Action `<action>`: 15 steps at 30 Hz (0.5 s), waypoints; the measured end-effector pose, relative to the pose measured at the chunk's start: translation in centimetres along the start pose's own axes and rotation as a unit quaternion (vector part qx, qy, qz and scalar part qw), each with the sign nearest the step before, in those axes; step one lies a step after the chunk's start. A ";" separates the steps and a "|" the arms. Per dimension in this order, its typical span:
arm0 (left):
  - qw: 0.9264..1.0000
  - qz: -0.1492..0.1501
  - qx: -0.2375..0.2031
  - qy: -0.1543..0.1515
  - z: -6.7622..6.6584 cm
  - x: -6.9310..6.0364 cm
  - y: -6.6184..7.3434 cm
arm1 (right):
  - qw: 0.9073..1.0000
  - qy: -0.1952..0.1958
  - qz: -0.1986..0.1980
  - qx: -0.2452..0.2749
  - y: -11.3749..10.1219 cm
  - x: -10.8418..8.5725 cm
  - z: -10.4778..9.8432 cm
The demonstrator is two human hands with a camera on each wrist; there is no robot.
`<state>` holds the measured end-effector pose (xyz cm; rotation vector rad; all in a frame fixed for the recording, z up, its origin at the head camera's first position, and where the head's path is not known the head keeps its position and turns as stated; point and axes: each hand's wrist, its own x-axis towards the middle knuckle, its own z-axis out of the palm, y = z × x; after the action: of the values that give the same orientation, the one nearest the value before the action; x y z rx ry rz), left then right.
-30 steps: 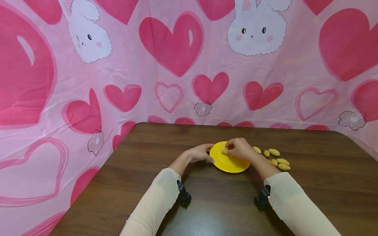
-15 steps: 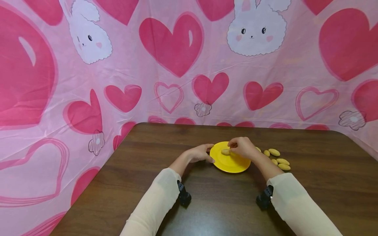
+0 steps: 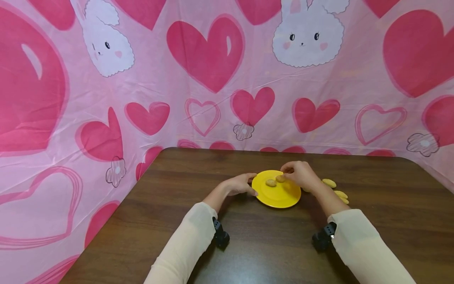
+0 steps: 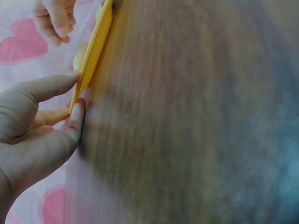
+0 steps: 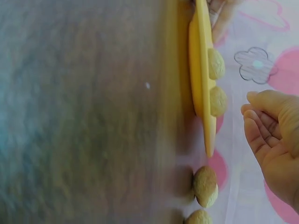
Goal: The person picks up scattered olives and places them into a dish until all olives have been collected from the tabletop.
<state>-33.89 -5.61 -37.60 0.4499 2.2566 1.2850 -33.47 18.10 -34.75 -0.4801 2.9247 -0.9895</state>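
Note:
My left hand (image 3: pixel 238 184) pinches the left rim of a yellow plate (image 3: pixel 278 199), thumb on one face and fingers on the other in the left wrist view. Two oval, yellow-brown, nut-like pieces lie on the plate: one piece (image 3: pixel 271 183) left of centre, another piece (image 3: pixel 280 178) behind it to the right. My right hand (image 3: pixel 301 175) hovers over the plate's right back part. In the right wrist view, the right hand (image 5: pixel 278 135) has loosely curled fingers, apart from the plate, with nothing visible between them.
Right of the plate, more of the yellow-brown pieces (image 3: pixel 329 183) lie on the brown wooden table (image 3: pixel 255 240), some hidden by my right forearm. A pink cloth (image 3: pixel 213 118) with hearts and rabbits hangs behind the table.
My right hand lets go of the left piece on the plate and moves right and slightly back. The second piece comes into sight. My left hand stays at the rim.

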 end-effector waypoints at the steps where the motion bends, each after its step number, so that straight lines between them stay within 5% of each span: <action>1: 1.000 0.000 0.000 0.001 0.0 0.0 0.0 | 1.000 0.000 0.007 0.005 0.1 -0.1 -0.2; 15: 1.000 0.000 0.006 0.005 0.1 -0.2 0.2 | 0.999 0.037 0.011 -0.019 2.7 -1.3 -2.3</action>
<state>-33.70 -5.57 -37.40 0.4482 2.2735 1.2785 -33.30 21.89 -34.63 -0.4220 3.0125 -0.9715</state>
